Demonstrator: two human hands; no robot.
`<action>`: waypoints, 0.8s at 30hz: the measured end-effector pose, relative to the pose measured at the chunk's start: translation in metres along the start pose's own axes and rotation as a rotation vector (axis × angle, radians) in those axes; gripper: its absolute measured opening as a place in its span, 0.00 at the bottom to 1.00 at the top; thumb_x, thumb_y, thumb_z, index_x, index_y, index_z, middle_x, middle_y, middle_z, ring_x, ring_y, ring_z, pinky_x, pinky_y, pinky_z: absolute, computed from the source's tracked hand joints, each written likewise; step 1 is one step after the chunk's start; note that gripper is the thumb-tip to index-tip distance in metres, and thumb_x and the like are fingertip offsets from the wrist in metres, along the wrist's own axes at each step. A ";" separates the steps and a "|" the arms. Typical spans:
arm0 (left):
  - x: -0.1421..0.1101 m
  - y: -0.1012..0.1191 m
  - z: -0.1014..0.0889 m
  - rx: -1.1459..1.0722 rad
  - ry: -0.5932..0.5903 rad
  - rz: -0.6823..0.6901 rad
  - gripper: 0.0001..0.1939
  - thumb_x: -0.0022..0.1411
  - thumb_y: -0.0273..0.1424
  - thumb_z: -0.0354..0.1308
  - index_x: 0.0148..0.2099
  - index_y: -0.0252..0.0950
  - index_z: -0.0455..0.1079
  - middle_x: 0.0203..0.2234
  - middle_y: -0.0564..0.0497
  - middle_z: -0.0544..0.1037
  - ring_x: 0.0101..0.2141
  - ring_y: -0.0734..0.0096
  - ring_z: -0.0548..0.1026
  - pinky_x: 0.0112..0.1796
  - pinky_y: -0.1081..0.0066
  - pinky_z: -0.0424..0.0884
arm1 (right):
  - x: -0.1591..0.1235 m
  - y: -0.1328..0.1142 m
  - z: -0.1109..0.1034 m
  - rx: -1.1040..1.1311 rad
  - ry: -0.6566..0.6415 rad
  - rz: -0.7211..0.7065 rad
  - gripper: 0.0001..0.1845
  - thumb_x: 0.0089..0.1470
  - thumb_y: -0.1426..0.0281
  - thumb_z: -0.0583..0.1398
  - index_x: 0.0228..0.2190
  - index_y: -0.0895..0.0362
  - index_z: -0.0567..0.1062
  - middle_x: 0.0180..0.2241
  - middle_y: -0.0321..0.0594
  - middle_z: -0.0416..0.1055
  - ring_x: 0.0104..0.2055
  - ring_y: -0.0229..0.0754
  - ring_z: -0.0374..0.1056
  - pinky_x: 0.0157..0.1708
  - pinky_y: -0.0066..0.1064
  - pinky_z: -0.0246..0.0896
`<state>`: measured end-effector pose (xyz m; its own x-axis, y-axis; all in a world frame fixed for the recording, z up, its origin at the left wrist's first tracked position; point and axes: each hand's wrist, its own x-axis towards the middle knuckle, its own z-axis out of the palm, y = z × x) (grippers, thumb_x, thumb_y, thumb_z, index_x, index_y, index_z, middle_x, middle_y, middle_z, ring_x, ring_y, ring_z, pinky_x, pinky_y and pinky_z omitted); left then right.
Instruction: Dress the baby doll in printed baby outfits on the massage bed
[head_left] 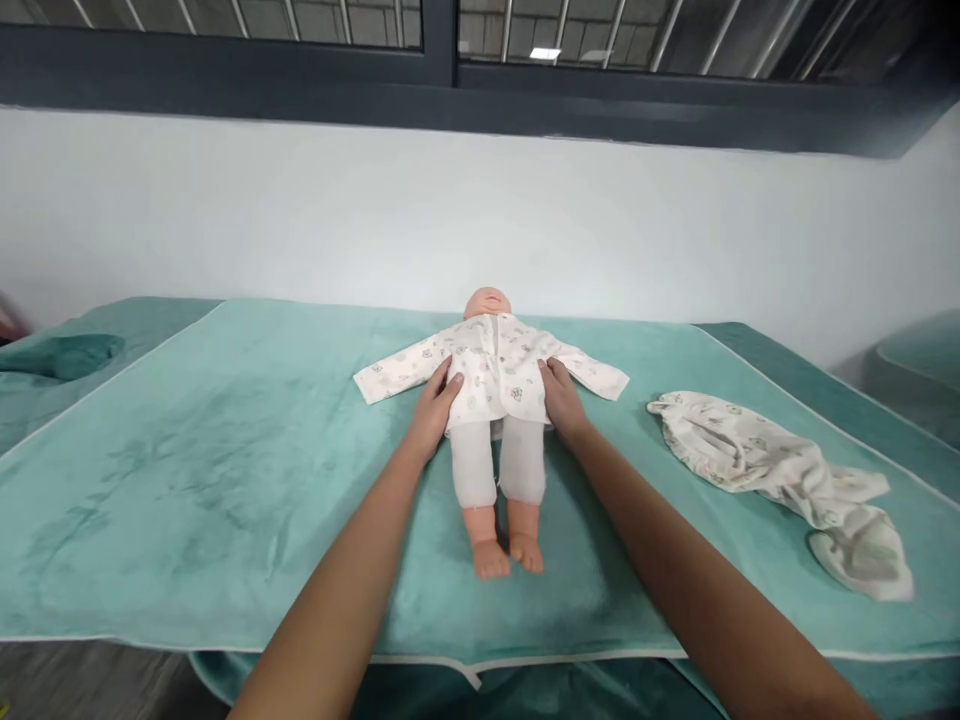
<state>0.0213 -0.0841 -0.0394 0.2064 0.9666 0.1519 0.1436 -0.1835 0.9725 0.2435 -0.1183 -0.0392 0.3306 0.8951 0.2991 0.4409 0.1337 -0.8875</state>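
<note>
Soft, fairly even light fills the middle of the frame, and the white wall (480, 220) is pale with a slight grey cast. In the dark window (637, 40) at the upper edge, a small bright rectangle of glare (545, 53) shines right of center, with a fainter one beside it. The upper-right corner sinks to near black, and the floor (97, 680) at lower left is dim. Faint shadows darken the green cover (225, 450) beside the legs of the doll (495, 400). Wide-angle stretch bends the window frame (300, 80) and lengthens the forearms (352, 580) toward the bottom. Fine texture looks smeared.
</note>
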 end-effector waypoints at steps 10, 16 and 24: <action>-0.007 0.004 0.003 0.059 0.081 -0.024 0.29 0.68 0.47 0.49 0.65 0.40 0.63 0.65 0.48 0.66 0.64 0.60 0.63 0.66 0.61 0.55 | -0.031 0.019 -0.035 -0.169 0.009 0.003 0.30 0.59 0.54 0.55 0.56 0.59 0.68 0.57 0.52 0.69 0.57 0.53 0.65 0.58 0.46 0.59; -0.046 0.002 0.004 -0.065 0.096 0.039 0.26 0.67 0.43 0.51 0.62 0.35 0.67 0.60 0.43 0.71 0.60 0.57 0.68 0.63 0.59 0.59 | -0.092 0.041 -0.133 -1.043 0.179 -0.221 0.25 0.63 0.60 0.52 0.54 0.63 0.69 0.56 0.58 0.67 0.57 0.60 0.62 0.56 0.51 0.56; -0.105 0.001 0.002 -0.075 0.081 -0.003 0.26 0.65 0.40 0.55 0.63 0.36 0.66 0.52 0.43 0.75 0.50 0.62 0.73 0.55 0.61 0.66 | -0.130 0.030 -0.201 -1.189 -0.130 -0.010 0.22 0.66 0.57 0.46 0.36 0.56 0.73 0.39 0.50 0.75 0.42 0.55 0.71 0.42 0.43 0.60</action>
<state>0.0014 -0.1859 -0.0549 0.1271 0.9790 0.1596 0.0707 -0.1694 0.9830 0.3814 -0.3155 -0.0346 0.2663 0.9418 0.2054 0.9613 -0.2750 0.0149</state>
